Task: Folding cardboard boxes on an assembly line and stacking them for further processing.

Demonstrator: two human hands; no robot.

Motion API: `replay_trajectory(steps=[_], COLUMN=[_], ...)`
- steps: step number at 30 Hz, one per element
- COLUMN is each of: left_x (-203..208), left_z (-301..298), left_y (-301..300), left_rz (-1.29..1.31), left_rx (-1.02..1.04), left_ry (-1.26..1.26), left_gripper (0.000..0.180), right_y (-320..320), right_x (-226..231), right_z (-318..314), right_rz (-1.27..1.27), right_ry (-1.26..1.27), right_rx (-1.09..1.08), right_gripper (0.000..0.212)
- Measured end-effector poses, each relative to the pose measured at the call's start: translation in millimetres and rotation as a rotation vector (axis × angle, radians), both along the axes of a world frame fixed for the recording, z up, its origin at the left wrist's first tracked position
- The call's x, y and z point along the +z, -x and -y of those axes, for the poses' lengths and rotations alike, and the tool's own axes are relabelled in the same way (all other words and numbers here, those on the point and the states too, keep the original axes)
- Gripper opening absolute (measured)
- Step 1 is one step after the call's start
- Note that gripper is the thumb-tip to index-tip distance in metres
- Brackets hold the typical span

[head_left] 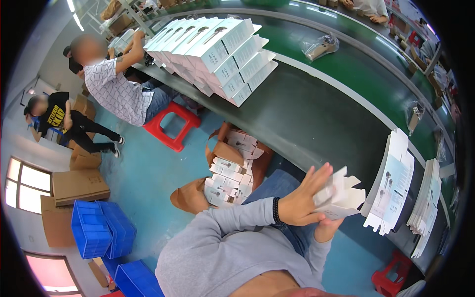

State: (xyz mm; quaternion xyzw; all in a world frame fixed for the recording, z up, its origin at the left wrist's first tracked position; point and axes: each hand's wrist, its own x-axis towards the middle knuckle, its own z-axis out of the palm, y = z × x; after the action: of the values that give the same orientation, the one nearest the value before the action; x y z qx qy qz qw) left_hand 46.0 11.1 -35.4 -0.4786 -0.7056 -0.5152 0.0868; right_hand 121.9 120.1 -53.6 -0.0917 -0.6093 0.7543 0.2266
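Note:
A small white carton [341,200] with its end flaps standing up is between my two hands, in front of me at the table edge. My left hand [303,199] lies against the carton's left side, fingers stretched upward and thumb along its lower edge. Below it, my right hand [326,229] grips the bottom of the carton; its fingers are partly hidden. Just to the right lies a stack of flat, unfolded printed cartons [391,183]. A second stack of flat cartons [426,200] sits farther right.
Folded cartons [217,52] are piled on the dark table [316,106]. Beyond runs a green conveyor [366,64] with a bagged item [321,46]. On the floor are an open brown box of cartons [230,180], a red stool [173,123] and blue crates [101,230]. A seated person [116,86] works at left.

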Motion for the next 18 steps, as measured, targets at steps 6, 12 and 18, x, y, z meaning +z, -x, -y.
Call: replay_trajectory(steps=[6, 12, 18], left_x=[21, 24, 22], left_z=[13, 10, -7], left_y=[9, 15, -5], left_rz=[-0.128, 0.114, 0.333], left_rx=[-0.188, -0.252, -0.162], left_ry=[0.246, 0.143, -0.273], left_gripper=[0.066, 0.055, 0.036], right_y=[-15, -9, 0], right_x=[-13, 4, 6], right_z=[-9, 0, 7], right_rz=[0.003, 0.003, -0.096], right_ry=[-0.014, -0.274, -0.041], right_rx=[-0.01, -0.065, -0.106], right_gripper=[0.105, 0.102, 0.062])
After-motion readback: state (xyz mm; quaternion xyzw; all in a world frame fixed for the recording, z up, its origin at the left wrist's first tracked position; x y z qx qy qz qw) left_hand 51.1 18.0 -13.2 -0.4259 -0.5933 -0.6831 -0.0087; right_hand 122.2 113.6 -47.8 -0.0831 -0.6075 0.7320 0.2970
